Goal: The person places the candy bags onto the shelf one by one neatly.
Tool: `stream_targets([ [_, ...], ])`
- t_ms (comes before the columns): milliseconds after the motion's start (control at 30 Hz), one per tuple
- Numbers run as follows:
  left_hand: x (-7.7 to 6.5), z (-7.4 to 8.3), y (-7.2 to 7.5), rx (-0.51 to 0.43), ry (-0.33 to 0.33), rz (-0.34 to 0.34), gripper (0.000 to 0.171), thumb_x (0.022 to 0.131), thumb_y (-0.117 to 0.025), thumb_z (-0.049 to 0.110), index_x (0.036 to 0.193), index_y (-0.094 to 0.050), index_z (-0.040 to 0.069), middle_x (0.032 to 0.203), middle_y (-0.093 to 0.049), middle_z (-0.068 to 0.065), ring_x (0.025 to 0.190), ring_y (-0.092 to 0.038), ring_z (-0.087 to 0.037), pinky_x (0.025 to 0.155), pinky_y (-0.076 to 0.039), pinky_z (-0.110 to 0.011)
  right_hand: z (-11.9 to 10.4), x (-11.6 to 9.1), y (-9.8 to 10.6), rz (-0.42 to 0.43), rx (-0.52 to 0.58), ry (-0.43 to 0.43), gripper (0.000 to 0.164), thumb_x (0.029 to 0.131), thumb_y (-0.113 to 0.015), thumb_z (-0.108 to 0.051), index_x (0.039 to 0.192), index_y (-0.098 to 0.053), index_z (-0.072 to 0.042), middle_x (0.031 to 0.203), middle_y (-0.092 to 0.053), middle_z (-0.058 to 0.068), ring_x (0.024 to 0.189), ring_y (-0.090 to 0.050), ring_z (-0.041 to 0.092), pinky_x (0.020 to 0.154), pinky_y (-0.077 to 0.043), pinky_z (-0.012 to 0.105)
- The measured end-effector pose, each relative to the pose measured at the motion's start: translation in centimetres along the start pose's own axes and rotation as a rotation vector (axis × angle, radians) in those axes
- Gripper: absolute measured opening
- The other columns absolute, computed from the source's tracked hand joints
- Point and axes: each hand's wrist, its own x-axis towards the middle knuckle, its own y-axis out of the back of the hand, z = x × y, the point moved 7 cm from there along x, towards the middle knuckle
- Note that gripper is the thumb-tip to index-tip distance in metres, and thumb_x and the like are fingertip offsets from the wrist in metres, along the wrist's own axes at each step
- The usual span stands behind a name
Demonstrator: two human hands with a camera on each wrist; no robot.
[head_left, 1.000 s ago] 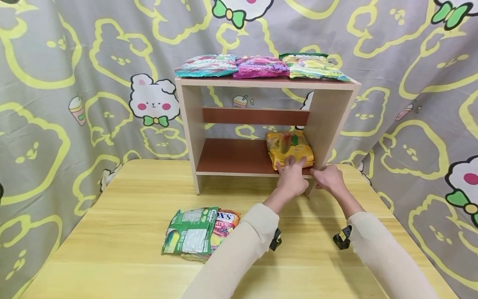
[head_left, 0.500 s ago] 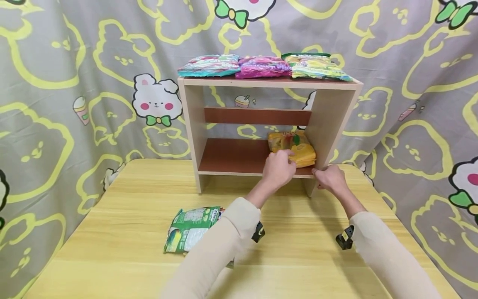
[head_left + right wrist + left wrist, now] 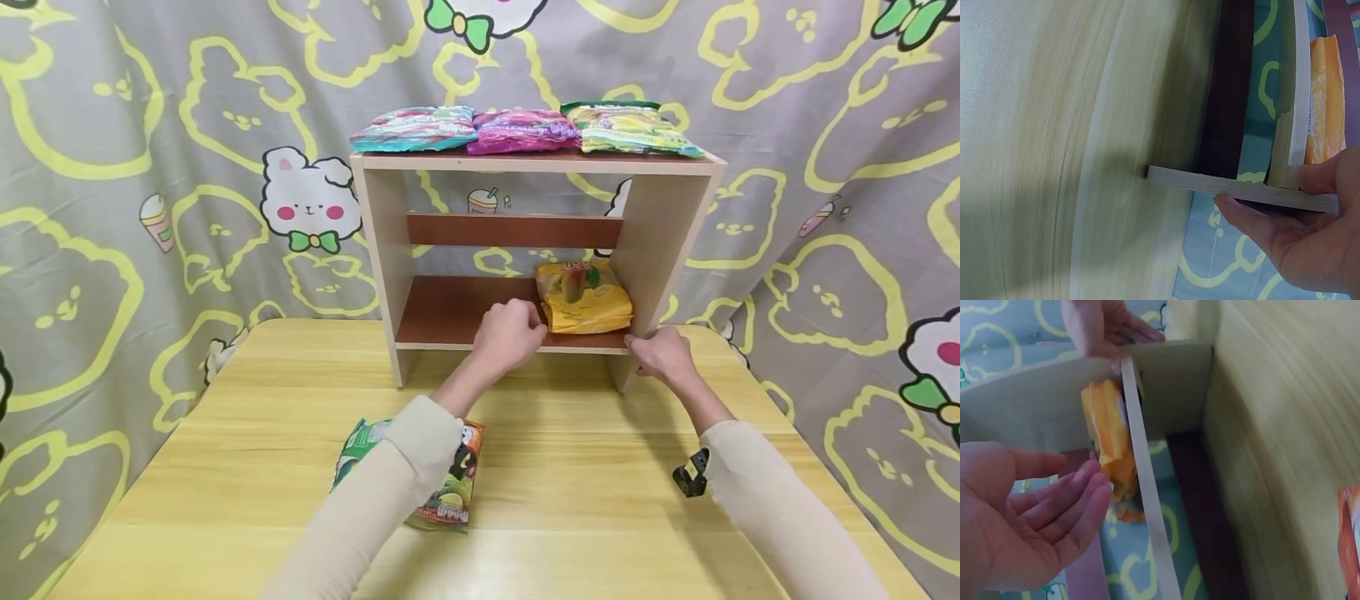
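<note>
On the right of the small shelf's (image 3: 461, 304) lower board lies a yellow candy bag with a mango picture (image 3: 592, 310). My left hand (image 3: 510, 335) hovers at the front edge of that board, left of the bag. Seen in the left wrist view, the left hand (image 3: 1035, 519) has loosely bent fingers and holds nothing. At the shelf's lower right corner, my right hand (image 3: 662, 354) grips the side panel. The right wrist view shows the right hand (image 3: 1316, 244) with its thumb inside the panel edge (image 3: 1247, 189) and its fingers outside.
On the shelf top lie a teal bag (image 3: 416, 131), a magenta bag (image 3: 521, 132) and a yellow-green bag (image 3: 633, 130). A green bag (image 3: 360, 440) and an orange fruit candy bag (image 3: 453, 492) lie on the wooden table (image 3: 225, 467), partly behind my left sleeve. A patterned curtain (image 3: 247, 150) hangs behind.
My left hand has come off the yellow candy bag and moved left along the shelf's front edge. The bag stays at the right side. My right hand keeps its grip on the panel.
</note>
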Motion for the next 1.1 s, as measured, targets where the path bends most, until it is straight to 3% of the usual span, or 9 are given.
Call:
stream_targets([
  [200,-1.2,-1.7,1.2,0.071,-0.007,-0.137,0.012,0.089,-0.063,0.025,0.086,-0.068,0.015,0.080,-0.065,0.003,0.074,-0.058,-0.018,0.067,-0.049,-0.031,0.0,-0.2,-0.2,-0.019,0.032,-0.011,0.050,0.092,-0.052,-0.037,0.100,-0.063,0.011,0.093,-0.067,0.027,0.058,-0.068,0.017,0.061,-0.050,0.026],
  [367,-2.6,-4.2,1.9,0.115,0.039,-0.291,0.022,0.089,-0.064,0.029,0.103,-0.068,0.013,0.097,-0.065,0.001,0.084,-0.057,-0.018,0.074,-0.050,-0.033,-0.1,-0.3,-0.3,-0.035,0.049,-0.019,0.053,0.092,-0.052,-0.037,0.105,-0.059,0.014,0.102,-0.063,0.032,0.061,-0.069,0.019,0.060,-0.051,0.025],
  [633,-4.5,-9.0,3.0,0.207,0.083,-0.338,0.018,0.084,-0.070,0.030,0.076,-0.066,0.014,0.072,-0.061,0.002,0.066,-0.053,-0.017,0.059,-0.043,-0.029,-0.1,-0.1,-0.1,-0.030,0.034,-0.009,0.050,0.092,-0.050,-0.037,0.102,-0.062,0.011,0.106,-0.061,0.033,0.058,-0.068,0.016,0.063,-0.052,0.025],
  [767,-5.3,-11.0,2.8,0.271,0.100,-0.447,0.018,0.080,-0.073,0.027,0.078,-0.065,0.011,0.076,-0.061,0.000,0.071,-0.054,-0.018,0.062,-0.046,-0.030,-0.1,-0.1,-0.1,-0.032,0.035,-0.013,0.051,0.092,-0.050,-0.036,0.103,-0.061,0.012,0.103,-0.063,0.032,0.058,-0.068,0.016,0.062,-0.052,0.026],
  [833,-5.9,-11.9,2.6,0.300,0.105,-0.528,0.020,0.079,-0.074,0.025,0.087,-0.066,0.008,0.085,-0.063,-0.002,0.079,-0.057,-0.019,0.068,-0.050,-0.032,-0.1,-0.1,-0.1,-0.034,0.032,-0.017,0.051,0.092,-0.050,-0.036,0.103,-0.062,0.012,0.102,-0.064,0.031,0.058,-0.068,0.016,0.061,-0.052,0.026],
  [933,-7.1,-13.1,2.0,0.326,0.138,-0.670,0.037,0.079,-0.075,0.024,0.108,-0.063,0.004,0.108,-0.062,-0.009,0.099,-0.058,-0.025,0.084,-0.052,-0.039,-0.1,-0.2,-0.1,-0.040,0.028,-0.020,0.051,0.092,-0.050,-0.036,0.104,-0.061,0.012,0.101,-0.064,0.031,0.058,-0.068,0.016,0.061,-0.051,0.025],
  [1033,-8.5,-14.3,1.5,0.291,0.204,-0.784,0.059,0.079,-0.077,0.023,0.129,-0.051,0.005,0.131,-0.051,-0.015,0.116,-0.050,-0.030,0.095,-0.047,-0.046,-0.2,-0.2,-0.1,-0.042,0.032,-0.020,0.052,0.092,-0.050,-0.036,0.105,-0.060,0.013,0.103,-0.063,0.032,0.060,-0.068,0.017,0.060,-0.051,0.025],
  [1100,-9.3,-15.1,1.2,0.259,0.243,-0.822,0.069,0.077,-0.079,0.022,0.136,-0.045,0.008,0.139,-0.044,-0.017,0.121,-0.046,-0.031,0.098,-0.044,-0.049,-0.3,-0.2,0.0,-0.042,0.033,-0.015,0.052,0.092,-0.050,-0.036,0.105,-0.060,0.014,0.102,-0.063,0.032,0.059,-0.068,0.017,0.059,-0.052,0.025],
])
